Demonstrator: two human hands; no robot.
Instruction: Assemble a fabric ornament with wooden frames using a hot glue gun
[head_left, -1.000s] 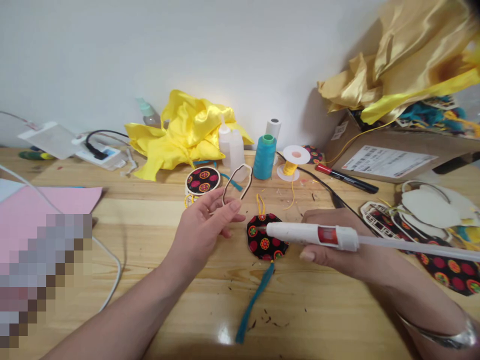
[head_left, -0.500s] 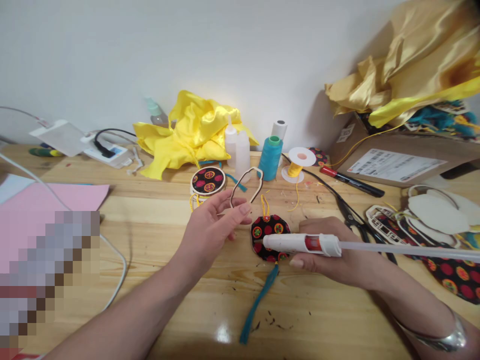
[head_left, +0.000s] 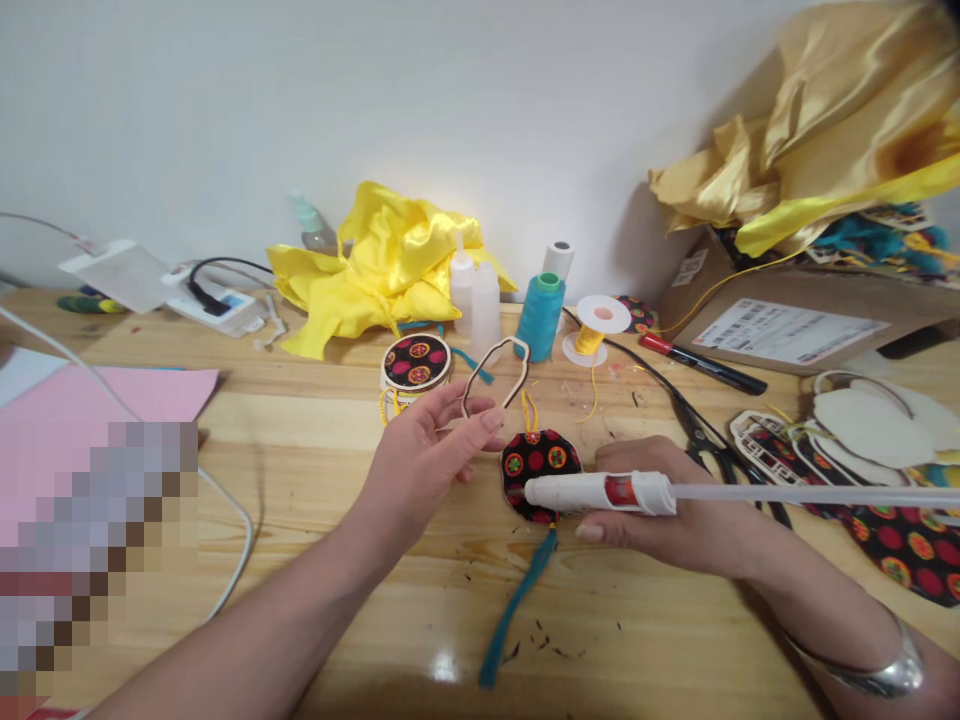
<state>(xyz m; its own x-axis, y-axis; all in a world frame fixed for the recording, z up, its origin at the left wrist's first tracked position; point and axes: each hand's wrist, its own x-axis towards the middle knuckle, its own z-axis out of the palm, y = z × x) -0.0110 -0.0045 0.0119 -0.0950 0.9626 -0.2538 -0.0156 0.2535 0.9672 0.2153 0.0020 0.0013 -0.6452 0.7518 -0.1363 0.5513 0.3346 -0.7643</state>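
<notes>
My left hand (head_left: 427, 455) pinches a thin wooden frame outline (head_left: 495, 375) between thumb and fingers, holding it up above the table. My right hand (head_left: 675, 515) grips a white glue gun (head_left: 600, 492) with a long clear glue stick (head_left: 810, 495) trailing to the right; its nozzle points left over a black patterned fabric ornament (head_left: 541, 458). The ornament lies flat on the wooden table (head_left: 315, 420), with a yellow loop at its top and a teal tassel (head_left: 517, 605) below.
Behind stand a second patterned disc (head_left: 416, 362), glue bottles (head_left: 474, 295), a teal thread spool (head_left: 540, 315), a yellow cord reel (head_left: 598, 325), yellow satin (head_left: 375, 265). Scissors (head_left: 697, 425), a marker (head_left: 701, 365), a cardboard box (head_left: 810, 310) and stacked cutouts (head_left: 862, 430) lie right. Pink paper (head_left: 90, 400) and a cable (head_left: 232, 540) lie left.
The view shifted slightly. The glue gun's nozzle dropped a little, closer to the ornament. My left hand raised the wooden frame slightly and moved it right.
</notes>
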